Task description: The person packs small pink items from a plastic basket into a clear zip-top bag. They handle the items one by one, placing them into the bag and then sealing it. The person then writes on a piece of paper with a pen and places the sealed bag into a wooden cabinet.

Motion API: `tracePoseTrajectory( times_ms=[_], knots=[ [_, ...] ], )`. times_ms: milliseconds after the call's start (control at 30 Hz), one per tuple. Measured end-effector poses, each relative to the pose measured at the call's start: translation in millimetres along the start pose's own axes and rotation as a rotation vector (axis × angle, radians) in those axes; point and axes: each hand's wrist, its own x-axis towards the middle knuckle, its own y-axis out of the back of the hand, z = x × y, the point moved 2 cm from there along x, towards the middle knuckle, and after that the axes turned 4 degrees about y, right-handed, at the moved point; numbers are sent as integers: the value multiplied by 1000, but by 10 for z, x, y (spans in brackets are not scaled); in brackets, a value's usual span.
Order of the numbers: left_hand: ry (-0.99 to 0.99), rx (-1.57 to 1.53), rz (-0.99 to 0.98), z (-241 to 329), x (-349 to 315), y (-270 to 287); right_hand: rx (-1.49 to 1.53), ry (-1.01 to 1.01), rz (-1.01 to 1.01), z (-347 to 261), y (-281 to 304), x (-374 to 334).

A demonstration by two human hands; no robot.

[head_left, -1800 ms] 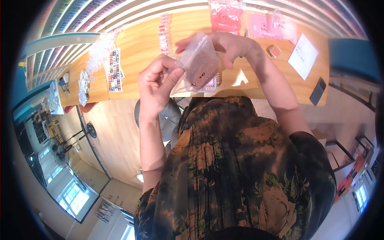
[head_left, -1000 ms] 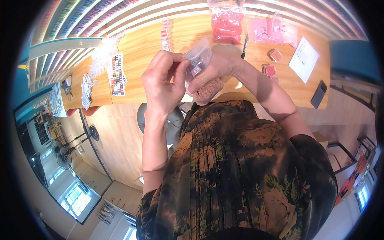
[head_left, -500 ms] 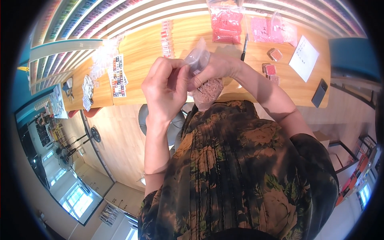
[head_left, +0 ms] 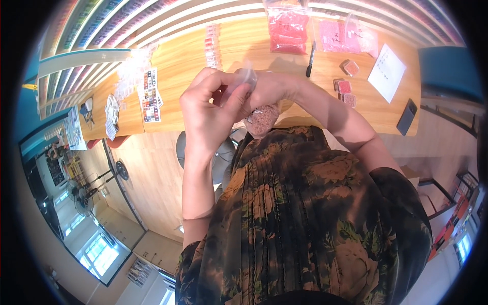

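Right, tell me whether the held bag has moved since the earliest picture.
Yes: the held bag has moved toward the near edge of the table, which its filled end now overlaps in view.

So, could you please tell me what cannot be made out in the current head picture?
All in the head view:
Right hand: fingertips hidden behind the left hand.
Bag of pinkish-brown grains: closure covered by both hands, open or sealed unclear.
White sheet: marks too small to read.
Shelf rack: cut off by the upper picture edge.
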Motion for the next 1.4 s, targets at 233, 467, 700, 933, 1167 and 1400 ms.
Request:
tracePoseTrajectory(
  times_ms=[233,467,700,933,1167,1400],
  knots=[
    [-95,83,47,20,11,0,31,4,-1,17,10,29],
    [-26,160,18,65,16,22,12,-42,14,-9,24,-1],
    [21,106,52,-4,-4,-5,-4,-110,25,53,47,-3],
    [-7,142,73,-31,-5,-24,-17,-24,23,213,77,24],
    [-29,146,62,-59,-21,-30,28,-136,-21,-83,-17,-45],
    [-48,155,38,-22,-23,-40,19,-36,-75,50,-54,31]
  ],
)
